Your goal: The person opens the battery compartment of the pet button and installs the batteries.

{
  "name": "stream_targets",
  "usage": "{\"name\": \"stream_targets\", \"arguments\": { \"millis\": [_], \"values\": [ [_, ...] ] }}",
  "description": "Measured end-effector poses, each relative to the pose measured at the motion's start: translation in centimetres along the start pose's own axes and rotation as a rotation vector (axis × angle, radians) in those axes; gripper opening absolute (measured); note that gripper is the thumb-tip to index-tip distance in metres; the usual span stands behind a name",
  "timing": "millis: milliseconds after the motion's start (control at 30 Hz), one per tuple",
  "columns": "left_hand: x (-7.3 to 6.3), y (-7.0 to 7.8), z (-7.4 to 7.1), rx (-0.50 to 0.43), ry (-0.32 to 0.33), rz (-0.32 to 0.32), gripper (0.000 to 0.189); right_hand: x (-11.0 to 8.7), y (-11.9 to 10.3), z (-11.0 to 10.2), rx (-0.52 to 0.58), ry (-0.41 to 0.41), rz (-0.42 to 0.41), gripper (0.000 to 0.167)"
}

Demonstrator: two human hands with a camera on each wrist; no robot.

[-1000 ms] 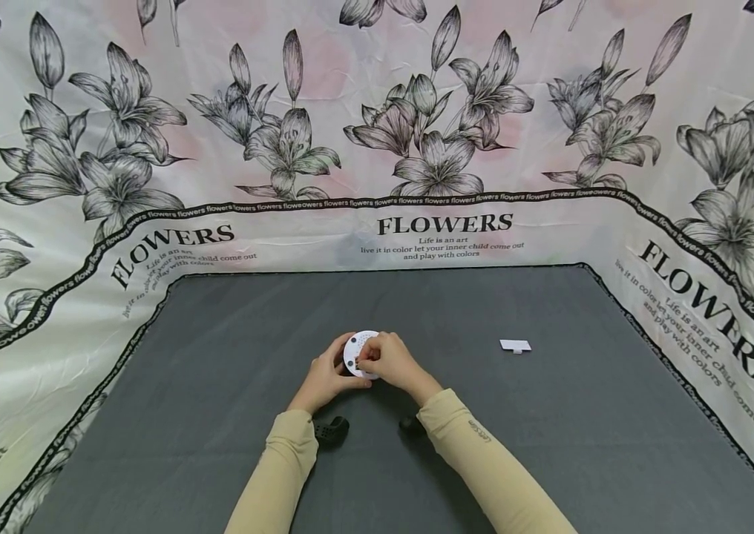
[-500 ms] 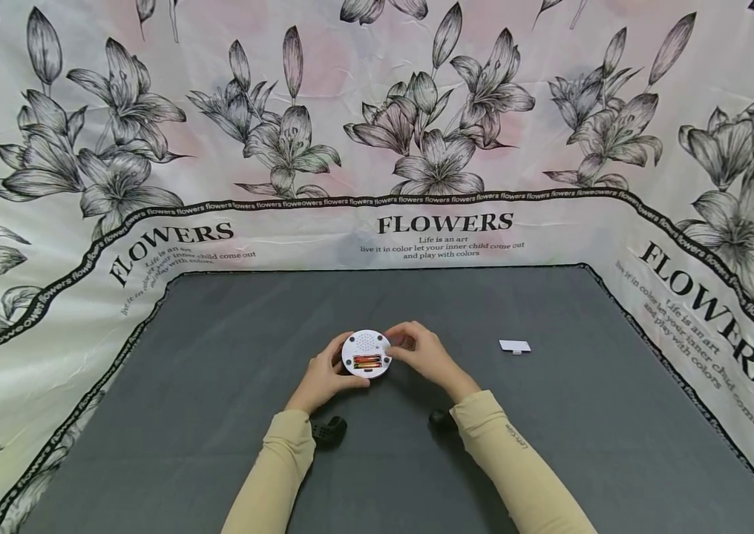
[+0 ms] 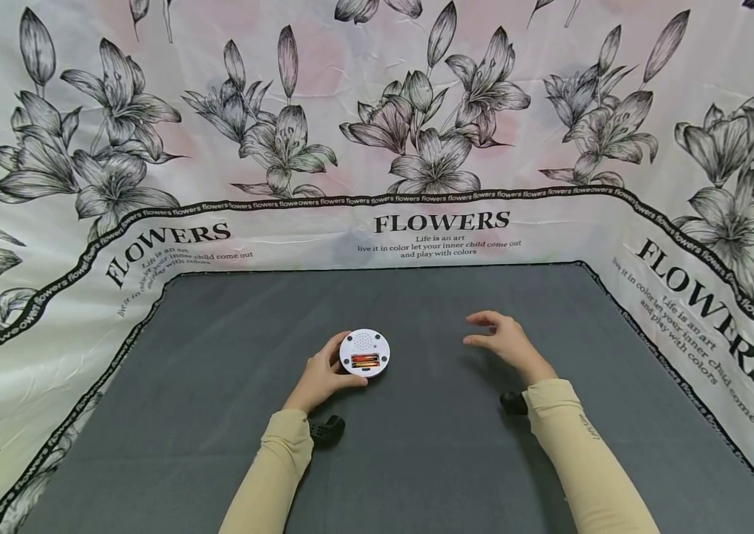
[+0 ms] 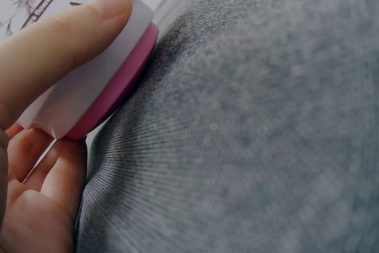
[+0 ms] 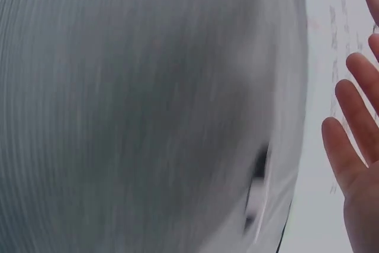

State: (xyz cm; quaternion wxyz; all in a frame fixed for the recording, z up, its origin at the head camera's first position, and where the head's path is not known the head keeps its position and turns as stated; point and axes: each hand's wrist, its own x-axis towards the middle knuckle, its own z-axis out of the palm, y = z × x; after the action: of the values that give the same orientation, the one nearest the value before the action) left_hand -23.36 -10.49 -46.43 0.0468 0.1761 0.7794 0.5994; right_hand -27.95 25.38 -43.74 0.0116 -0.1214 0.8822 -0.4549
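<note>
A round white device (image 3: 364,341) faces up with its battery bay uncovered. Two orange-and-black batteries (image 3: 366,361) lie side by side in the bay. My left hand (image 3: 320,378) holds the device by its left edge, thumb at the near side. In the left wrist view, its white wall (image 4: 89,90) shows above a pink band (image 4: 118,87), and the thumb presses on that wall. Over the cloth to the right, my right hand (image 3: 509,345) is apart from the device, fingers spread and holding nothing. A blurred small white piece (image 5: 256,197) shows below it in the right wrist view.
Dark grey cloth (image 3: 283,311) covers the work surface. Behind and at the sides rises a white flower-printed fabric (image 3: 323,245). Black wrist devices sit at the left wrist (image 3: 328,432) and the right wrist (image 3: 513,403).
My right hand has left the device and moved right, uncovering the batteries and now hiding the small white piece in the head view. My left hand keeps its hold, nearly still.
</note>
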Motion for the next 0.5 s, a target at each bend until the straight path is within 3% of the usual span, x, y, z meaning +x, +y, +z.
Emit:
{"name": "stream_targets", "arguments": {
  "millis": [167, 500],
  "values": [
    [0.0, 0.0, 0.0, 0.020, 0.003, 0.001, 0.093, -1.0, 2.2, -2.6, -0.058, -0.006, 0.069, 0.055],
    [0.0, 0.2, -0.1, -0.001, -0.011, -0.016, 0.093, -1.8, 4.4, -4.5, -0.159, -0.042, 0.061, 0.063]
  ]
}}
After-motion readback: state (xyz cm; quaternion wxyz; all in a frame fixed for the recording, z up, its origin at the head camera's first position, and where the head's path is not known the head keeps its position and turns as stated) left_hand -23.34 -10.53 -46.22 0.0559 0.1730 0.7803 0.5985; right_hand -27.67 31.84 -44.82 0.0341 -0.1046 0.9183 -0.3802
